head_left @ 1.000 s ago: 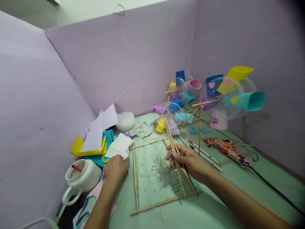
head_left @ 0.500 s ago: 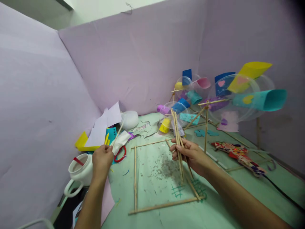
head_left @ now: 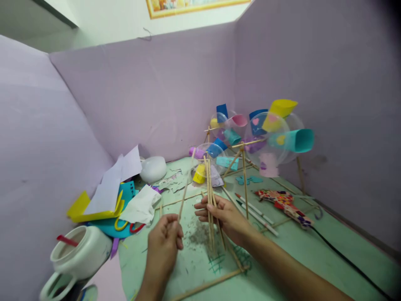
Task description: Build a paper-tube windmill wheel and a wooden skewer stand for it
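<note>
My left hand (head_left: pixel 166 242) is closed around the lower end of one thin wooden stick (head_left: pixel 187 184), which points up and away. Several wooden sticks (head_left: pixel 209 188) stand in a loose bundle between the thumb and fingers of my right hand (head_left: pixel 221 213). Both hands are over a rectangular stick frame (head_left: pixel 209 285) lying on the green tabletop; my left forearm and hand hide much of its left side. A dark patch of crumbs (head_left: pixel 198 235) lies inside the frame.
Ferris-wheel-like models of clear discs (head_left: pixel 266 133) and coloured paper stand at the back right. A patterned glue gun (head_left: pixel 286 205) with a black cord and some pens (head_left: pixel 255 213) lie at right. To the left are a white mug (head_left: pixel 83 251), crumpled tissue (head_left: pixel 140 205), scissors and papers (head_left: pixel 106 188).
My left hand has moved right with its stick, from beside the tissue to over the frame, closer to my right hand. The view has turned; my right hand still holds the bundle.
</note>
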Tool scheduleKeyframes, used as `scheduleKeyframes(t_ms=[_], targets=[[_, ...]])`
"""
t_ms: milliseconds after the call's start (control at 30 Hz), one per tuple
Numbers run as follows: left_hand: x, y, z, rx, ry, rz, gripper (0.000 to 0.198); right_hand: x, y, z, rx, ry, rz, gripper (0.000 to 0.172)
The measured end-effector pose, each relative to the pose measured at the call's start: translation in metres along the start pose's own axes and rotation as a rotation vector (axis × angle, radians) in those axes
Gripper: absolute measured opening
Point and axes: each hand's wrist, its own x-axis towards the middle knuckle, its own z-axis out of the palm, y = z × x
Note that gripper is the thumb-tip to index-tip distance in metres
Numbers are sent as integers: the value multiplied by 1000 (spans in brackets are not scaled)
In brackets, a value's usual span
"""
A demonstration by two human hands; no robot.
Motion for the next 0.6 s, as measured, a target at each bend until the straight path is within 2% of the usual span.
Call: scheduleKeyframes(t_ms=[67, 133, 267, 367, 533, 600], targets=[[-11, -9, 17, 51, -66, 45, 27, 2, 2, 2, 8, 0, -39, 35], [-15, -14, 22, 149, -85, 113, 22, 4, 4, 5, 20, -19, -77, 36], [-10, -18, 16, 388, -119, 214, 18, 6, 5, 13, 17, -64, -148, 36], [-7, -20, 14, 486, -171, 245, 18, 7, 8, 18, -47, -63, -177, 35], [-4, -17, 18, 381, -248, 283, 23, 10, 16, 21, -166, -95, -240, 30], [-3, -15, 20, 316, -233, 280, 23, 11, 18, 22, -170, -122, -234, 30]])
